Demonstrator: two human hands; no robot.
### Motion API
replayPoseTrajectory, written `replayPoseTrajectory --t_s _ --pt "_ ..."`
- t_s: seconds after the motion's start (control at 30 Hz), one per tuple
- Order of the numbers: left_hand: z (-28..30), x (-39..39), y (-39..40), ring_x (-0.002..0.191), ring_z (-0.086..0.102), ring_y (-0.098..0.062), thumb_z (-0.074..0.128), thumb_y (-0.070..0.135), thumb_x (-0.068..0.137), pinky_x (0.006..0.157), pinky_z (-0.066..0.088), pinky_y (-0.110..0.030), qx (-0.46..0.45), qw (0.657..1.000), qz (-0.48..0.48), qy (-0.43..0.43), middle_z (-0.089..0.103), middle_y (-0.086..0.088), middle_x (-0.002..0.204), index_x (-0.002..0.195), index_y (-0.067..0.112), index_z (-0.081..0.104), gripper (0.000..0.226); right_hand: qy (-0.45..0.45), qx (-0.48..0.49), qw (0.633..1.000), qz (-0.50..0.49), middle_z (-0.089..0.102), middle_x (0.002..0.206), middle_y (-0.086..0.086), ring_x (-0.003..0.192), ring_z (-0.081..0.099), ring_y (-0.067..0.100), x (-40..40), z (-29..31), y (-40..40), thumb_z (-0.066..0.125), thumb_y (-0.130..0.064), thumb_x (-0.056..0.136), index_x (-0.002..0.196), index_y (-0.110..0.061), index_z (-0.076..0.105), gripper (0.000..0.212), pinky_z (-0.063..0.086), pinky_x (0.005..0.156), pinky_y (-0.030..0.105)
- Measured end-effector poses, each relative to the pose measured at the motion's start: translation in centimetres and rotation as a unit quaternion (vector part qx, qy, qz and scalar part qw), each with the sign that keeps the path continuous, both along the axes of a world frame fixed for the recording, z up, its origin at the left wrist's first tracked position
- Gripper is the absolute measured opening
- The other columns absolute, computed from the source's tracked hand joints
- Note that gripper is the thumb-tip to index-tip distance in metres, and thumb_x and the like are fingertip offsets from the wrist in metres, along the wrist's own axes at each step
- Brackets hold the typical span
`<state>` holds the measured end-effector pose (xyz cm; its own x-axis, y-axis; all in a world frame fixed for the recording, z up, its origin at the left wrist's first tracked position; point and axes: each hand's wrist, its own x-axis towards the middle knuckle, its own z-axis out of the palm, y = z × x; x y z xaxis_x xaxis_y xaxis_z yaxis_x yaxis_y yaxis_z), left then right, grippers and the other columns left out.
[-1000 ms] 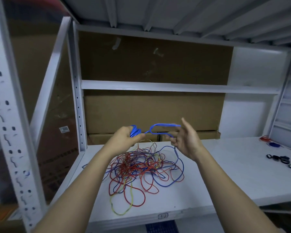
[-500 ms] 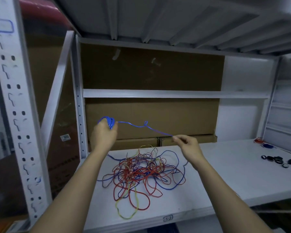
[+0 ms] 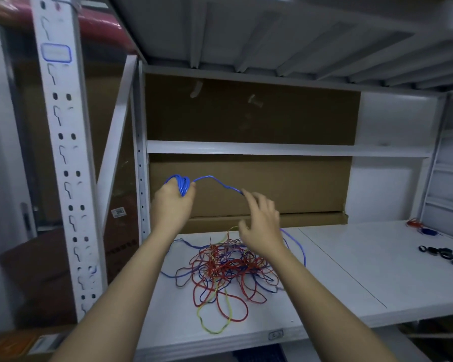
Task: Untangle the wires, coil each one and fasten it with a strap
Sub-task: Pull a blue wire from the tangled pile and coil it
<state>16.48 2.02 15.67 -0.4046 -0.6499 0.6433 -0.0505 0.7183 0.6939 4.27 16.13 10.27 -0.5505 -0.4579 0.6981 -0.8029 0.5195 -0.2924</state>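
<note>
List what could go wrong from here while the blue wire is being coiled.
1. The blue wire runs from the coil in the left hand back into the tangled pile; pulling may tighten knots or drag it off the shelf.
2. The right hand looks loose on the wire, so it could slip.

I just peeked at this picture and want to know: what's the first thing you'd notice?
The bright tangle of red, blue and yellow wires on the white shelf jumps out first. Above it, the left hand grips a blue coil, and a blue wire runs from it to the right hand. Small black rings lie far right.
</note>
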Motion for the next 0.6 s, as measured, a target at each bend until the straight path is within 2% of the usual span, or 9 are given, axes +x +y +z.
replayPoseTrajectory --t_s 0.1,0.17,0.23,0.27,0.33,0.43,0.5,0.53,0.6 --pt "-0.3 0.8 0.5 0.052 0.038 -0.018 0.054 0.031 0.095 0.049 0.029 -0.030 -0.013 1.000 -0.015 -0.007 0.041 -0.002 0.058 0.062 0.014 0.036 0.041 -0.007 -0.056 0.996 0.066 0.034 0.144 -0.001 0.131 0.028 0.017 2.2 -0.3 -2.4 0.051 -0.030 0.094 0.148 -0.023 0.027 0.059 0.030 0.105 0.036" --pt "-0.7 1.3 0.7 0.053 0.037 -0.018 0.055 0.032 0.095 0.051 0.029 -0.030 -0.006 0.999 -0.035 0.001 0.040 -0.003 0.058 0.063 0.011 0.037 0.043 -0.014 -0.110 0.991 0.079 0.044 0.137 0.001 0.126 0.036 0.018 2.5 -0.4 -3.5 0.051 -0.032 0.096 0.139 -0.019 0.045 0.045 0.034 0.103 0.038" --pt "-0.9 1.9 0.7 0.056 0.038 -0.019 0.058 0.034 0.093 0.055 0.030 -0.031 0.012 0.998 -0.067 0.008 0.041 -0.007 0.060 0.066 0.002 0.043 0.044 -0.008 -0.185 0.979 0.079 0.056 0.122 0.004 0.116 0.045 0.021 2.2 -0.5 -4.1 0.052 -0.028 0.095 0.117 -0.012 0.065 0.030 0.040 0.097 0.043" --pt "-1.0 2.2 0.6 0.056 0.039 -0.018 0.059 0.034 0.092 0.056 0.031 -0.030 0.027 0.996 -0.086 0.009 0.043 -0.008 0.060 0.067 -0.001 0.046 0.045 -0.009 -0.214 0.973 0.085 0.060 0.115 0.005 0.111 0.047 0.020 1.9 -0.6 -4.1 0.053 -0.023 0.094 0.108 -0.009 0.069 0.025 0.041 0.095 0.042" --pt "-0.9 3.0 0.3 0.049 0.039 -0.012 0.061 0.036 0.091 0.052 0.033 -0.026 0.089 0.986 -0.138 0.013 0.043 -0.003 0.056 0.067 0.003 0.050 0.042 -0.009 -0.218 0.970 0.105 0.063 0.107 0.003 0.106 0.048 0.016 1.5 -0.6 -3.6 0.055 -0.014 0.094 0.100 -0.007 0.071 0.018 0.041 0.092 0.033" --pt "-0.6 4.3 -0.5 0.041 0.032 -0.008 0.059 0.036 0.092 0.047 0.031 -0.019 0.213 0.950 -0.225 0.037 0.038 0.004 0.048 0.071 0.013 0.053 0.032 -0.010 -0.177 0.970 0.166 0.064 0.089 -0.004 0.082 0.055 0.006 1.5 -0.7 -2.2 0.057 -0.007 0.093 0.097 -0.009 0.070 0.014 0.041 0.075 0.019" --pt "-0.5 4.8 -0.9 0.041 0.030 -0.007 0.059 0.035 0.093 0.046 0.030 -0.018 0.221 0.946 -0.232 0.046 0.036 0.005 0.047 0.069 0.015 0.054 0.031 -0.106 -0.200 0.952 0.205 0.065 0.079 -0.009 0.066 0.060 0.004 2.0 -0.7 -1.4 0.058 -0.003 0.091 0.103 -0.012 0.069 0.018 0.049 0.067 0.019" --pt "-0.5 5.0 -1.1 0.041 0.030 -0.007 0.059 0.034 0.093 0.046 0.029 -0.018 0.218 0.948 -0.228 0.051 0.036 0.005 0.047 0.069 0.016 0.054 0.031 -0.180 -0.229 0.928 0.230 0.067 0.077 -0.007 0.062 0.062 0.006 2.4 -0.6 -1.1 0.059 -0.001 0.090 0.104 -0.013 0.069 0.020 0.053 0.066 0.023" --pt "-0.7 4.9 -1.3 0.041 0.032 -0.006 0.059 0.033 0.093 0.048 0.031 -0.020 0.217 0.951 -0.212 0.062 0.038 0.004 0.048 0.070 0.015 0.055 0.030 -0.257 -0.272 0.887 0.269 0.070 0.076 -0.003 0.066 0.066 0.013 2.9 -0.4 -0.5 0.059 -0.002 0.091 0.092 -0.015 0.071 0.017 0.055 0.067 0.026"
